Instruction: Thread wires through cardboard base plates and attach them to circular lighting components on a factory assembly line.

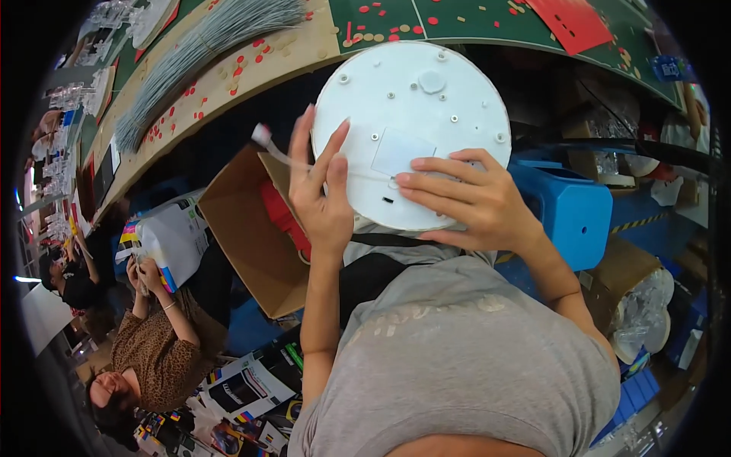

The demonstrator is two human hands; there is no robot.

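A round white disc (411,107), dotted with small metal studs or screws, rests against my lap and leans at the bench edge. It bears a faint square patch (400,151), a round white cap (432,81) and a small black slot (388,200). My right hand (480,199) lies flat on its lower right, fingertips near where a thin white cable comes out. The cable (285,158) runs left past my left hand (324,199) to a small plug (261,135). My left hand is raised at the disc's left rim, its fingers spread; part of the cable is hidden behind them.
A bundle of grey wire ties (209,57) and scattered red and tan pieces lie on the bench (304,53). Left of me stands an open cardboard box (247,221) holding something red; at right, a blue plastic stool (571,213). A co-worker (156,350) sits at the left.
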